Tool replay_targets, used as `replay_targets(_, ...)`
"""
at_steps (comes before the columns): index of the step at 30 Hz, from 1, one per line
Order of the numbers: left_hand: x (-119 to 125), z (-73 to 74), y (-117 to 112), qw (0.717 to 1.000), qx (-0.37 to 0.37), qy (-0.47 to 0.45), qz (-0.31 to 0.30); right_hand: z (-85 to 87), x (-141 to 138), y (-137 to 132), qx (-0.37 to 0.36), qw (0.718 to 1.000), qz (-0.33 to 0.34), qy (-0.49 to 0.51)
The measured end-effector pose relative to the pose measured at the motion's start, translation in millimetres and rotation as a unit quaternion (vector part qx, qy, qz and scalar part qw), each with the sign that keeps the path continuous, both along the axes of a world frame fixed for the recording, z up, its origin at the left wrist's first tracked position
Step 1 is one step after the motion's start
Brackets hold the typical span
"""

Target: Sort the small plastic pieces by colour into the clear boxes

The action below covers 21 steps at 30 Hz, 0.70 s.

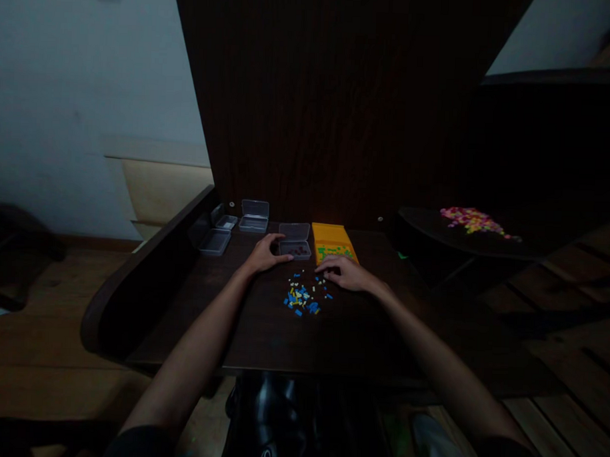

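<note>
My left hand [266,255] is at the left end of a small clear plastic box [300,257], its thumb along the front edge and its fingers at the back. The box has its lid up, and a few dark small pieces [298,251] lie inside. My right hand [347,274] hovers or rests just in front of an opened yellow box [329,232], fingers loosely bent and apart; I see nothing between them. Green small pieces [334,250] fill the yellow box's tray. Between my forearms lies a loose pile of small blue, yellow and cream pieces [301,297] on the dark wooden tabletop [275,344].
More clear plastic boxes stand at the back left, one with its lid up [254,224] and another near the side panel [215,243]. A heap of pink and yellow pieces [473,221] sits on a dark raised surface at right. A tall dark panel [329,109] rises behind.
</note>
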<state>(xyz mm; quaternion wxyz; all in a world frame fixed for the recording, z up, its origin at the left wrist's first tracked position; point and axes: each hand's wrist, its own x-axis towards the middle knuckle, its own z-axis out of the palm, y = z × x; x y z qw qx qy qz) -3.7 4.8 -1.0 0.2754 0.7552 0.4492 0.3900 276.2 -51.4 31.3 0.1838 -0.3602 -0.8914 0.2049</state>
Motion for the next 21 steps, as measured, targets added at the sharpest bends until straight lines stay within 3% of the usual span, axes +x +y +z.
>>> replay_targets(7, -1, -3.7, 4, 1.0, -0.02, -0.017, 0.004, -16.2, 1, -11, 0.001, 0.999, -0.01, 0.05)
replay_targets(21, -2, -5.0, 3, 0.999, -0.028, -0.024, 0.017, -13.0, -9, -13, 0.015, 1.0, 0.027, 0.002)
